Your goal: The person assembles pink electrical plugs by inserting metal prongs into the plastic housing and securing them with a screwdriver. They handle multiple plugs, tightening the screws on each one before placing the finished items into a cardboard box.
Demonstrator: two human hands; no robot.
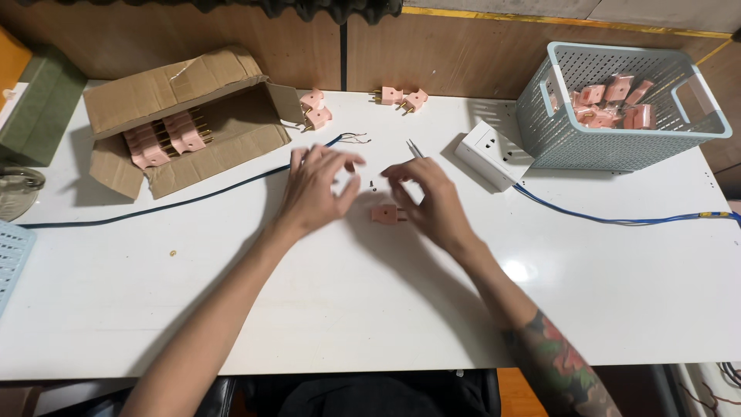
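My left hand [315, 189] hovers over the white table [347, 309] with its fingers spread and nothing in it. My right hand [432, 201] is beside it, fingertips close to a tiny dark screw [371, 184]. A pink plug [386, 214] lies on the table between the hands, touching the right hand's thumb side. The thin metal shaft of a screwdriver [415, 148] sticks out from behind the right hand's knuckles; whether the hand grips it is hidden. A blue wire [193, 197] with bare ends runs in from the left, ending just beyond the left hand.
An open cardboard box [116, 100] holds pink plugs at the back left. Loose pink plugs [401, 98] lie along the back edge. A grey basket [617, 147] with more plugs stands at the back right, beside a white socket block [486, 154] with a blue cable [617, 221].
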